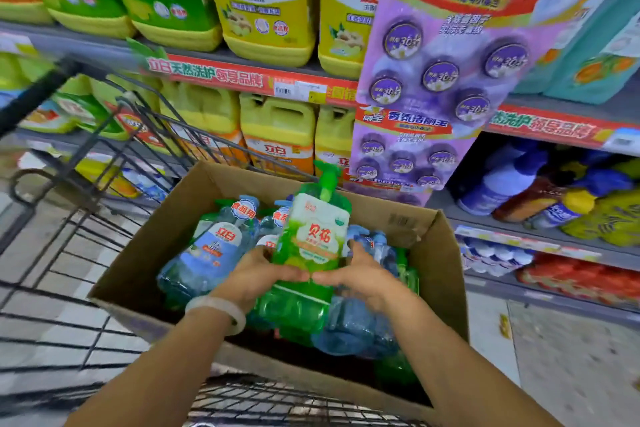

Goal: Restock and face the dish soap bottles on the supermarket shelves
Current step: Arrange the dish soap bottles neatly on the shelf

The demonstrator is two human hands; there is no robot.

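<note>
At the far left, the black wire trolley (86,218) fills the lower corner, its tall mesh side standing between the person and the lower shelf (62,144) of yellow and green jugs behind it. Inside the trolley sits an open cardboard box (433,253), its flaps up, packed with dish soap bottles lying on their sides. The blue bottles (211,246) lie toward the left of the box, labels up, and more blue and green ones are heaped beneath and to the right.

The left hand (256,277), with a pale bangle (221,314) on its wrist, grips the lower left side of a green pump bottle (313,236), fingers curled round it. That bottle stands upright just above the heap in the box, pump head on top, label facing the person. The right hand (360,277) holds its lower right side, fingers curled round the edge, thumb meeting the other thumb across the front.

Above, big yellow jugs (266,3) stand in a row on the upper shelf, with a red price strip (242,76) along the edge. To the right, purple hanging cards (446,55) of round toilet fresheners drop in front of the shelves, covering the jugs behind them. Farther right stand teal packs (595,45) up top and spray bottles (512,180) lower down.
</note>
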